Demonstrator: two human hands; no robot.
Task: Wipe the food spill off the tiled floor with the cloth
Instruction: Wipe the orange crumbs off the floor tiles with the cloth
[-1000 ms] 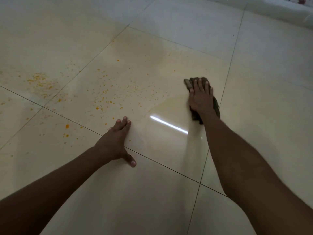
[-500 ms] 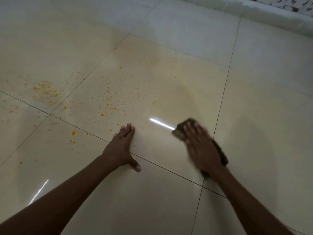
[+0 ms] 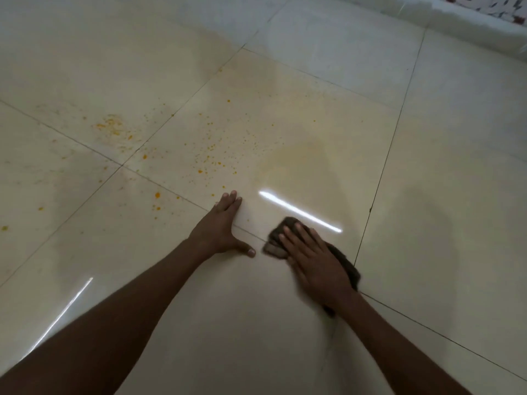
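Pressing flat on a dark brown cloth [image 3: 278, 242], the right hand [image 3: 315, 265] has its fingers spread and extended, palm down, not curled around the fabric; cloth edges show past the fingertips on the far left and past the wrist on the near right. Slight motion blur on that hand. No readable writing, brand or label anywhere; the far right corner shows a patterned strip too blurred to read.

Left hand [image 3: 221, 230] lies open and flat on the tiled floor [image 3: 427, 195], fingers together pointing far, thumb splayed right toward the cloth, holding nothing. Thumb tip is just beside the cloth's left edge, not touching. Both forearms reach in from the near edge, bare.

Orange-yellow food spill [image 3: 211, 155] sits far-left of the hands: specks scattered across the centre tile, a denser smeared patch [image 3: 112, 128] further left, a few larger drops [image 3: 156, 195] on the near-left tile. A pale yellowish wet smear [image 3: 299, 158] lies far of the cloth. Cloth rests near a grout crossing.
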